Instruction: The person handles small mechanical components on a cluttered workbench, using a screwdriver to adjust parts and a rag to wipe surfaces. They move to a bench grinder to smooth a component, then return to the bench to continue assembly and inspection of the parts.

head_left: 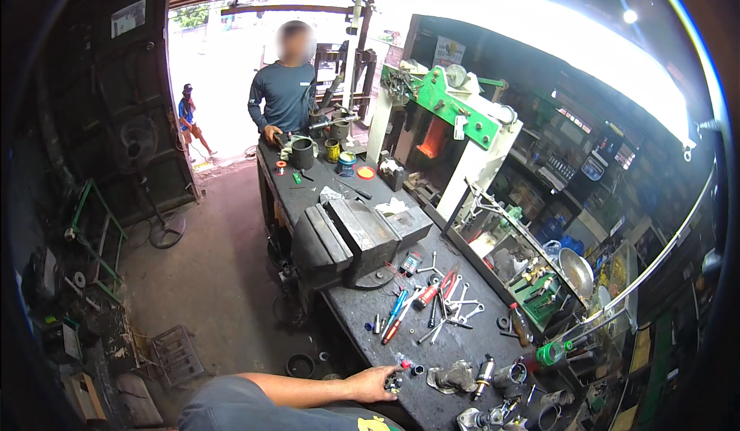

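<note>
My left hand (374, 383) is at the near edge of the dark workbench (351, 319), its forearm stretched in from the lower left. The fingers are curled around small dark and shiny pieces that I cannot make out. Just beyond the fingertips lies a small red piece (405, 364), and next to it a short dark cylinder (418, 370). A crumpled grey rag (453, 377) and a metal cylindrical part (485, 372) lie to the right of the hand. My right hand does not show.
A large vise (351, 238) stands mid-bench, with wrenches (462, 300), a blue-handled tool (398, 305) and a red-handled tool (428, 296) nearby. A green press (455, 111) rises behind. A co-worker (284, 95) stands at the far end. Metal parts crowd the near right.
</note>
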### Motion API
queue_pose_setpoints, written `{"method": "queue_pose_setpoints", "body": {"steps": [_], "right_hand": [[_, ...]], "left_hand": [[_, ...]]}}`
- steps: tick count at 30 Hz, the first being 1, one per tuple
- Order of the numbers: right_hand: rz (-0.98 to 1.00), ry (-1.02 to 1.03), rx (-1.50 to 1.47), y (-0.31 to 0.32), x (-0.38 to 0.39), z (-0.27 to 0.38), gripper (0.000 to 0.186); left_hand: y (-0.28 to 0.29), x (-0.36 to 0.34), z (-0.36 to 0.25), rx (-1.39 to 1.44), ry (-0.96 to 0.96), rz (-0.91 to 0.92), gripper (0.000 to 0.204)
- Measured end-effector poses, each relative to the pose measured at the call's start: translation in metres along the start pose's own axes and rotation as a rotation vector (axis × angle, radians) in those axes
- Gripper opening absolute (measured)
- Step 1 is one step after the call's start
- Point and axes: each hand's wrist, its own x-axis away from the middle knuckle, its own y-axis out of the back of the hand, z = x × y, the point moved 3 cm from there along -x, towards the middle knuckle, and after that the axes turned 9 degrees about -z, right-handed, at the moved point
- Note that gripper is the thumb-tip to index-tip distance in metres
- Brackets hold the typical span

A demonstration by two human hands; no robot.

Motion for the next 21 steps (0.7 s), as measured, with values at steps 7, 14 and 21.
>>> {"method": "queue_pose_setpoints", "body": {"steps": [7, 14, 21], "right_hand": [[-0.024, 0.114, 0.487, -0.009, -0.002, 0.014, 0.083], [-0.167, 0.137, -0.524, -0.028, 0.026, 0.026, 0.044], [-0.188, 0.406, -0.457, -0.166, 0.010, 0.072, 0.058]], "left_hand": [[0.010, 0.014, 0.022, -0.003, 0.047, -0.067, 0.082], [0.010, 0.010, 0.044, 0.098, 0.181, -0.177, 0.072], [-0.038, -0.021, 0.015, 0.799, 0.484, 0.265, 0.072]]}}
